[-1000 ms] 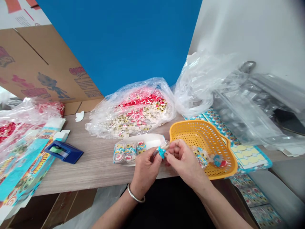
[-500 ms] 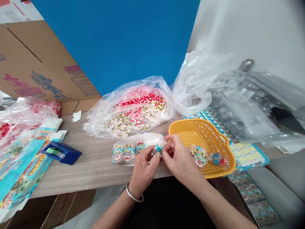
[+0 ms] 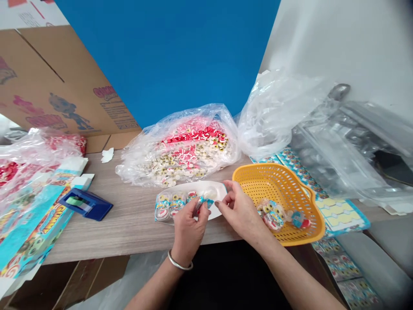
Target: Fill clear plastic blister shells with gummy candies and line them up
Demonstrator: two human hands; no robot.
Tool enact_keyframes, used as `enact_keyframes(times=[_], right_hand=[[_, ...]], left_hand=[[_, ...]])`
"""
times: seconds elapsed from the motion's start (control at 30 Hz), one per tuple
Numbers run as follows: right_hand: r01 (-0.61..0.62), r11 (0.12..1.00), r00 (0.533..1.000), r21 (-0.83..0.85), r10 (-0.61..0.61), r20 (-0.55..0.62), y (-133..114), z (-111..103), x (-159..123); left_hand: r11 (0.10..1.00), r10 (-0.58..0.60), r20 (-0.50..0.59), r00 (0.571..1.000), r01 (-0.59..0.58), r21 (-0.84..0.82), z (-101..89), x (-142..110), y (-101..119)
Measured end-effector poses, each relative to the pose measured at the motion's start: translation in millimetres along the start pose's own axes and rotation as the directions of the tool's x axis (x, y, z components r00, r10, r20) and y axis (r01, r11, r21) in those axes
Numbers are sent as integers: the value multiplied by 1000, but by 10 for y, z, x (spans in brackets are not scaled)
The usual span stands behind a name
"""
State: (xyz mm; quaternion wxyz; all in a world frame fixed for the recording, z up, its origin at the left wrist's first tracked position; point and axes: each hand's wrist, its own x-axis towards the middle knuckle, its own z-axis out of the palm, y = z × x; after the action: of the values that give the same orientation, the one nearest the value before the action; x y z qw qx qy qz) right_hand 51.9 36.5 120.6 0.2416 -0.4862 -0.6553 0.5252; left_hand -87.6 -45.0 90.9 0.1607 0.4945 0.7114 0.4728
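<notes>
— Starting from the left?
— In front of a brown cardboard box, a clear plastic bag of red pieces; nearer, a printed blue carton, with a dark blue tape dispenser at its right edge

— And along the table?
— Past a white paper scrap, a large clear bag of red, white and yellowish pieces; nearer, a white tray, with three packets in a row from its left end

— In the left hand?
— Pinched between thumb and fingers, a small blue-labelled packet, over the tray, just right of the three; too covered to tell whether touching the bottom

— And the right hand?
— At the tray's right end, half curled, with fingertips just beside the pinched packet; cannot tell whether gripping the rim

— Farther right?
— A yellow perforated basket with loose packets inside; then a sheet of pale yellow labels and, behind, clear plastic packaging
</notes>
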Motion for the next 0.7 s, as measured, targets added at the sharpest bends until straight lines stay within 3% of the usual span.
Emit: enact_keyframes(times=[0.07, 0.13, 0.23, 0.33, 0.5, 0.7], right_hand=[[-75, 957, 996, 280, 61, 58, 36, 71, 3], [-150, 862, 987, 485, 99, 131, 43, 167, 20], [-189, 815, 981, 548, 127, 148, 68, 316, 105], [-206, 863, 977, 462, 159, 140, 186, 428, 255], [-112, 982, 992, 151, 101, 81, 451, 614, 509], [-15, 991, 994, -133, 29, 107, 391, 785, 710]], left_hand=[[954, 221, -107, 969, -193, 228, -14, -24, -74], [854, 411, -65, 910, -359, 378, -28, -48, -143], [780, 463, 70, 884, -443, 442, -114, -67, -200], [804, 402, 121, 908, -413, 427, -341, -46, -240], [854, 358, -83, 930, -290, 432, -771, 30, -456], [847, 343, -99, 934, -262, 463, -837, 28, -700]])
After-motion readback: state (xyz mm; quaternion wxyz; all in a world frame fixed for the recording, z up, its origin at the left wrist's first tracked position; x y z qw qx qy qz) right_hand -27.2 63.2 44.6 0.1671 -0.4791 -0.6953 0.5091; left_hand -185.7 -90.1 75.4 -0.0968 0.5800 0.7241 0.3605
